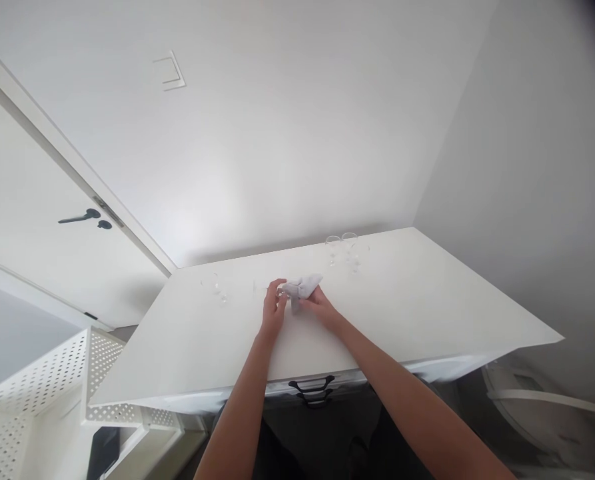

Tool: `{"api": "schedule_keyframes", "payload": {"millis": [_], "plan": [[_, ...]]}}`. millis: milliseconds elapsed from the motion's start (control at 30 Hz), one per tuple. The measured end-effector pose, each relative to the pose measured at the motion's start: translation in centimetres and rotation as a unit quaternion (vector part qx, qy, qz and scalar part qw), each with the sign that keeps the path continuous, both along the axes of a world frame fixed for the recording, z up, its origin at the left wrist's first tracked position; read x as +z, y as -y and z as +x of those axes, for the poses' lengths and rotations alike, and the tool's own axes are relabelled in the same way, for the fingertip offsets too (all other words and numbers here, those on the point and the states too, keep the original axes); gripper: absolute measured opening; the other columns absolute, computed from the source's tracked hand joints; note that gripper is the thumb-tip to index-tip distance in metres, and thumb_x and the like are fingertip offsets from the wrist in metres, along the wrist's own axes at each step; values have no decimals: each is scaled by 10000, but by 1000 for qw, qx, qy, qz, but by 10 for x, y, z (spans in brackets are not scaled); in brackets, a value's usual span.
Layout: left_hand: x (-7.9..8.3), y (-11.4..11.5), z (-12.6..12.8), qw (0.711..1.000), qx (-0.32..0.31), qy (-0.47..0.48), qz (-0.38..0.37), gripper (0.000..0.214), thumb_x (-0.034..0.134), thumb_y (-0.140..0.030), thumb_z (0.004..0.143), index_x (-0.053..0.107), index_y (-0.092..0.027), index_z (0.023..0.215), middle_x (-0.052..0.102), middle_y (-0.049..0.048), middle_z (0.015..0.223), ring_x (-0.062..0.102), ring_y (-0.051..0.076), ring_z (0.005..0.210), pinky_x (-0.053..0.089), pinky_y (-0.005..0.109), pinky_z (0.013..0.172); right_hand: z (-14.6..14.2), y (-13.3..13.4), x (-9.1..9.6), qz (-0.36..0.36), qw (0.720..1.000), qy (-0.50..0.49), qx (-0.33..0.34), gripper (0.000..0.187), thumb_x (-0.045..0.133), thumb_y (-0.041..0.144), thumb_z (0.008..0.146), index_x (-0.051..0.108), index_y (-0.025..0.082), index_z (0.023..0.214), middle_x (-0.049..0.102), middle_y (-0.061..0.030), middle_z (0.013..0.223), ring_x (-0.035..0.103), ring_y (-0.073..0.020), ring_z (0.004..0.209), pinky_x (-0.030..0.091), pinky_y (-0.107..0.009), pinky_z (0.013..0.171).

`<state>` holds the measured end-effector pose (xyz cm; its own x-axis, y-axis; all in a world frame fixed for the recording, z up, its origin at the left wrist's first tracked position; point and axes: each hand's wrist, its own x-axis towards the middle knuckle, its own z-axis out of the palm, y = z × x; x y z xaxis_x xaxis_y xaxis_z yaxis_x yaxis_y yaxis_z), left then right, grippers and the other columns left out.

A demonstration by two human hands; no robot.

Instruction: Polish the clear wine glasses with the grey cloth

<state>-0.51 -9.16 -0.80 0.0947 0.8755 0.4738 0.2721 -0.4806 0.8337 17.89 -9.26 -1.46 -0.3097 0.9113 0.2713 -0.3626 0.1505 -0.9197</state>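
Over the middle of the white cabinet top, my left hand (275, 307) is closed around a transparent drinking glass (283, 293), mostly hidden by the fingers and cloth. My right hand (322, 309) grips a light grey cloth (303, 287), bunched against the glass. One end of the cloth hangs down between my hands. Right of them, near the wall, stand transparent glasses (349, 245) with visible rims. Farther left, more transparent glassware (218, 288) shows only as faint outlines and highlights.
The white cabinet top (427, 300) meets the wall behind. Black drawer handles (311, 385) sit below its front edge. At lower left is a white perforated rack (52, 373). A door with a black handle (80, 217) stands left, and a round whitish object (542, 407) lower right.
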Motion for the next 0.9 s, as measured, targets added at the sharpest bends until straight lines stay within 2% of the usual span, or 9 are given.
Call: {"api": "schedule_keyframes", "payload": {"millis": [100,200,267,333,433,567,700,800,900], "plan": [[5,3,0,999,-30,-24,-4,375,459,-478,1048,582,-237,1306,661,88,1207,646,214,1016,561,385,881,1,4,2,16,999,19,33,933,790,462,825,316,297,1611,570,-107,1437,582,-277,1291,464,-457,1127],[6,6,2,998,-54,-14,-7,400,459,-486,1052,562,-248,1356,648,99,1244,643,213,1016,564,368,852,3,4,9,-12,999,-3,49,1084,800,374,800,154,328,1669,561,-89,1418,619,-229,1194,506,-412,1060],[3,6,4,998,-55,-6,1,404,470,-488,1050,558,-258,1371,620,116,1324,646,214,1030,577,361,829,6,2,14,-41,997,-33,59,1060,819,319,773,230,340,1654,623,-62,1315,646,-218,1116,525,-392,1011],[-1,4,5,999,-43,-2,9,405,506,-488,1036,559,-259,1366,607,127,1363,653,198,972,589,344,770,9,0,19,-57,995,-62,51,956,846,284,739,401,322,1585,670,-44,1215,657,-222,1072,529,-376,982],[-6,1,4,1000,-7,-3,-5,415,577,-489,1004,563,-258,1348,667,115,1262,658,170,857,587,308,675,10,-1,24,-51,995,-83,15,810,868,274,717,554,292,1464,680,-55,1228,651,-239,1107,522,-365,985],[-8,0,2,1000,-2,-20,-14,422,599,-486,991,560,-258,1343,697,65,1049,660,155,782,595,295,648,10,5,24,-18,999,-34,24,896,833,248,754,449,322,1559,626,-64,1334,629,-250,1159,522,-390,995],[-8,2,3,999,-31,-42,1,397,585,-465,999,555,-255,1334,675,79,1099,649,167,834,595,294,653,12,11,24,17,998,49,32,877,778,199,776,445,312,1580,603,-76,1344,627,-235,1066,529,-377,934],[-8,2,4,999,-29,-42,8,389,594,-452,995,548,-253,1326,653,100,1172,639,171,865,582,278,638,12,8,24,-14,999,17,35,821,780,191,746,521,296,1518,650,-57,1200,626,-211,961,525,-338,852],[-8,2,5,1000,-5,-19,1,398,605,-450,990,553,-260,1336,652,92,1134,630,163,852,571,262,617,11,3,24,-51,997,-50,17,826,758,161,700,526,302,1480,665,-18,1094,626,-191,924,500,-291,794]]}}
